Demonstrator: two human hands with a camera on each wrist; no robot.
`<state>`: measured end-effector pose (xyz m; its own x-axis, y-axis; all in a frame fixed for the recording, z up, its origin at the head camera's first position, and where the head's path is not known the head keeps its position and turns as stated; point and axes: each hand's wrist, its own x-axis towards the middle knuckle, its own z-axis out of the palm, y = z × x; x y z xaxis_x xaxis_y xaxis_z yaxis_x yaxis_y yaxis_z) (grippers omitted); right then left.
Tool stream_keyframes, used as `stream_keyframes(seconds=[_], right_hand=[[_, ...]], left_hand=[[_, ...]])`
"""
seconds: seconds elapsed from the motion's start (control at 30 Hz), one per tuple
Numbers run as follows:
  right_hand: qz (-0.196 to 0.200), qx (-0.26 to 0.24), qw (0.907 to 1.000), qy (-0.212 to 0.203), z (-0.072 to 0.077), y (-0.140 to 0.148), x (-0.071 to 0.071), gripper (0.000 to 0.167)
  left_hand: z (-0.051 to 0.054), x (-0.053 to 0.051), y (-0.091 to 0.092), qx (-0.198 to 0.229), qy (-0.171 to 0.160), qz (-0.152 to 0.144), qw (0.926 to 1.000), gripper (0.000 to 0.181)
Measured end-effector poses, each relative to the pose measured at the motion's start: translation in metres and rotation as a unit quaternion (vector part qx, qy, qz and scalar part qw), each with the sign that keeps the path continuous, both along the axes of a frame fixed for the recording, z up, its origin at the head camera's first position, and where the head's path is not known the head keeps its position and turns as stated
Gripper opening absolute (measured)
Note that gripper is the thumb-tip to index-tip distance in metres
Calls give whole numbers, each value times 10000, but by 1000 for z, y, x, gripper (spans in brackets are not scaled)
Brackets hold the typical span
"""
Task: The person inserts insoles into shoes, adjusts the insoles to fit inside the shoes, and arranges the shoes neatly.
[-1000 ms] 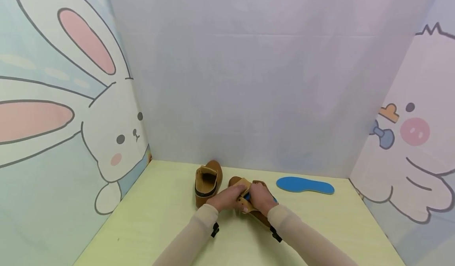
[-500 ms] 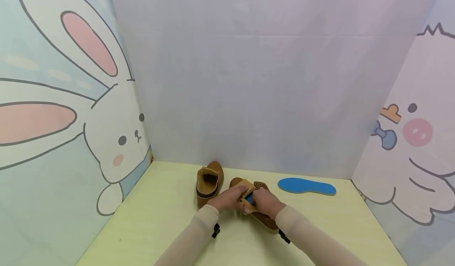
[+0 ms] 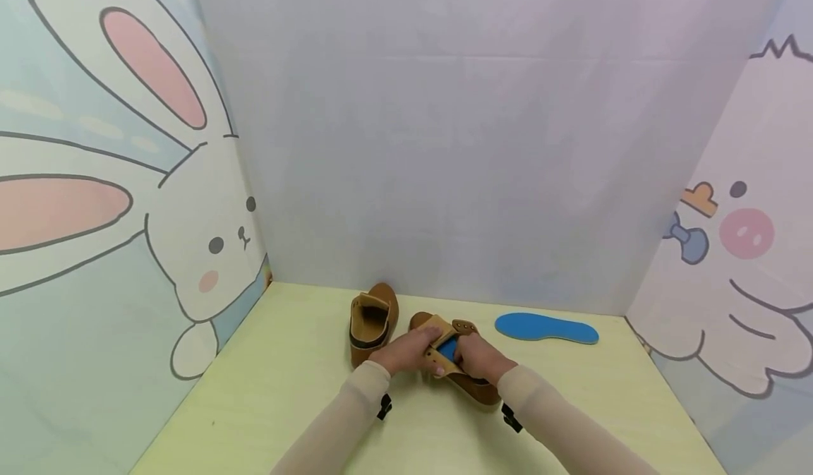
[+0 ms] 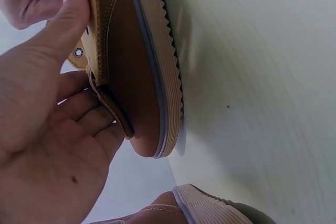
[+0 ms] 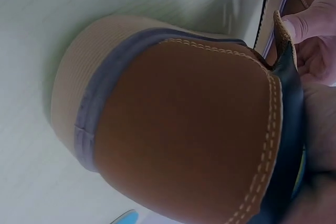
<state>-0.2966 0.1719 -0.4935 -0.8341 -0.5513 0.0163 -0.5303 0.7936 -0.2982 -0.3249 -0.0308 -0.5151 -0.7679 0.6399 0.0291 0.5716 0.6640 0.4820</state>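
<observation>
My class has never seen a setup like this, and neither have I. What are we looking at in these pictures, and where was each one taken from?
There is no machine: a person works with two bare hands. The wide picture comes from a camera on the head, looking forward and down. The two close-ups come from cameras on the wrists, so the shoe looks tipped sideways in them.

On the pale table, the nearer brown shoe is being handled. The left hand holds it by a tan flap. The right hand reaches into its opening, where a blue insole shows; whether the fingers grip it is hidden. To the left stands a second shoe, and to the right lies a loose insole.
</observation>
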Motion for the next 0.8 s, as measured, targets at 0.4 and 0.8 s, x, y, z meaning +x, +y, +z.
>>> stream_keyframes(seconds=[0.4,0.8], right_hand=[[20,222,9990,-376,9,6,10,35],[-195,132,9970,-743,8,4,9,34]], left_hand=[[-3,1,-1,15,-76,86,9999,84],[-1,1,-2,96,-97,68,9999,79]])
